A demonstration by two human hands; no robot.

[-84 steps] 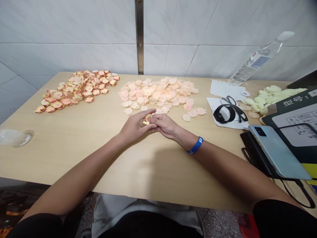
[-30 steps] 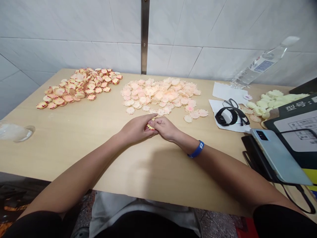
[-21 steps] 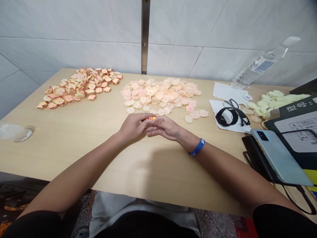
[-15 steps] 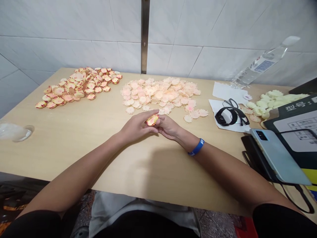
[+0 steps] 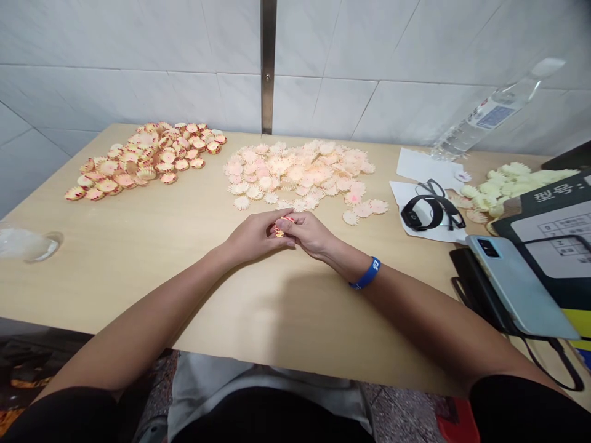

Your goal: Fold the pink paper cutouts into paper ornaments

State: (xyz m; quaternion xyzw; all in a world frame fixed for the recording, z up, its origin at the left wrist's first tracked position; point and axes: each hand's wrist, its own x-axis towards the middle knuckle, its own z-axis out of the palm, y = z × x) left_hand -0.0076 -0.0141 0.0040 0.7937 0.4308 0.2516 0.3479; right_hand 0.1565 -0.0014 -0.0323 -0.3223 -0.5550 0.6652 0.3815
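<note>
Between my two hands is a small scalloped flower disc (image 5: 279, 232), cream with red edges, held just above the table near its middle. My left hand (image 5: 253, 237) curls round it from the left. From the right, my right hand (image 5: 310, 234) grips it with the thumb laid across its top, so most of the disc is hidden. Just beyond my fingers lies a spread of pale pink flower discs (image 5: 300, 169). To the far left is a heap of red-edged flower discs (image 5: 152, 154).
A clear cup (image 5: 28, 243) lies at the left. On the right are a leaning water bottle (image 5: 498, 111), paper (image 5: 406, 192) with a black wristband (image 5: 422, 212) and glasses, pale green flower pieces (image 5: 503, 184), a phone (image 5: 521, 289) and a dark box (image 5: 554, 227).
My right thumb has moved left over the flower disc, which now shows less of its face. The view has shifted slightly; the piles lie as before.
</note>
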